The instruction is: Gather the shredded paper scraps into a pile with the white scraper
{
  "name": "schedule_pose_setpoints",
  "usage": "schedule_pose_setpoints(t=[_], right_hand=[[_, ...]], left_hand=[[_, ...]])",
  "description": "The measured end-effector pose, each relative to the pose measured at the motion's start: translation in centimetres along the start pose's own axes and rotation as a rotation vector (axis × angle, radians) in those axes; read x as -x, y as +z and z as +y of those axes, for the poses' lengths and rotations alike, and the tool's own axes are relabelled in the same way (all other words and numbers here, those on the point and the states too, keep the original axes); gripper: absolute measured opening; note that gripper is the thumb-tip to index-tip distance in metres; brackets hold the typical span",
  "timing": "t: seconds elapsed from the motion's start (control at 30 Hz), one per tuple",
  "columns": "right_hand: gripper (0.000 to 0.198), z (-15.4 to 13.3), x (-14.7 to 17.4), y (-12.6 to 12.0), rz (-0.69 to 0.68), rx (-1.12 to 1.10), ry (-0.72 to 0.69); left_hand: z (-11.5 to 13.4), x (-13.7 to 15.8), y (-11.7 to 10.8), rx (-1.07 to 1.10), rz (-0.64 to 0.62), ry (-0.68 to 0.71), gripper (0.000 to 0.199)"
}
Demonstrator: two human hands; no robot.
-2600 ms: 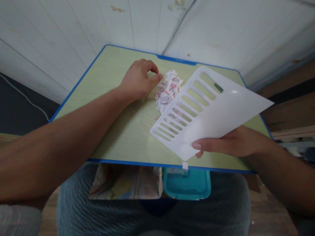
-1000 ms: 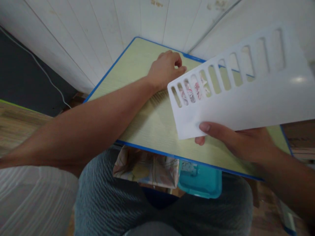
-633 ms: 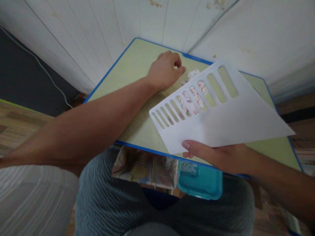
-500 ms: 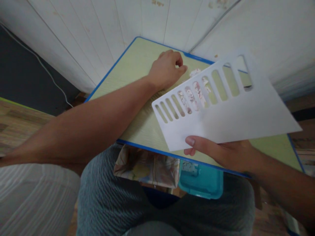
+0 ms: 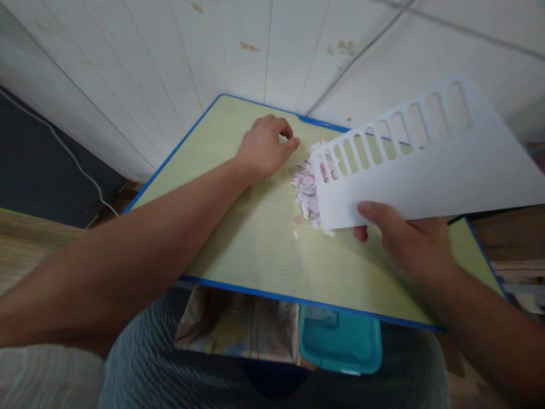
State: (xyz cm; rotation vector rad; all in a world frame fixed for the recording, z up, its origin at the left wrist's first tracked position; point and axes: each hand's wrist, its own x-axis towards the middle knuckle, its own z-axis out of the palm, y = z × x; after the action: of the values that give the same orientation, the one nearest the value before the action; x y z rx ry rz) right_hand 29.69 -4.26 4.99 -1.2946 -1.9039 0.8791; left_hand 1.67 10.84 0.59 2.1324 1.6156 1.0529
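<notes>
My right hand (image 5: 409,236) grips a thin white panel (image 5: 383,193) by its lower edge, thumb on top. A row of rounded slots runs along the panel's upper side. Beneath its left end lies a heap of torn paper scraps (image 5: 306,184), white with pinkish marks; part of the heap shows through the slots. Just left of the heap, my left hand (image 5: 268,145) is over the table with its fingers curled and the thumb close to the index finger. Whatever may be between those fingertips is hidden.
The pale green table (image 5: 247,238) has a blue rim. Below its near edge are an open patterned fabric bag (image 5: 238,329) and a turquoise plastic container (image 5: 344,343). A white panelled wall (image 5: 242,57) stands behind, with a cable (image 5: 361,54) running down it.
Relative to the table, the white panel has shifted right and away from the near edge, uncovering more of the scraps. My left hand keeps its curled shape. The camera view has tilted upward.
</notes>
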Motion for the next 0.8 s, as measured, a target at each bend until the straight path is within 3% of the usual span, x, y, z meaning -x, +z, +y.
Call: schedule_pose_setpoints(t=[0.2, 0.63, 0.8], right_hand=[[0.040, -0.1, 0.2, 1.8, 0.019, -0.001, -0.002], [0.043, -0.6, -1.1, 2.6, -0.134, 0.085, 0.032], [0.036, -0.7, -1.2, 3.5, -0.163, -0.100, 0.065]], left_hand=[[-0.8, 0.2, 0.1, -0.002, -0.001, 0.028, 0.008], [-1.4, 0.3, 0.2, -0.069, 0.016, 0.025, 0.014], [-2.1, 0.3, -0.1, -0.080, 0.015, 0.031, 0.015]])
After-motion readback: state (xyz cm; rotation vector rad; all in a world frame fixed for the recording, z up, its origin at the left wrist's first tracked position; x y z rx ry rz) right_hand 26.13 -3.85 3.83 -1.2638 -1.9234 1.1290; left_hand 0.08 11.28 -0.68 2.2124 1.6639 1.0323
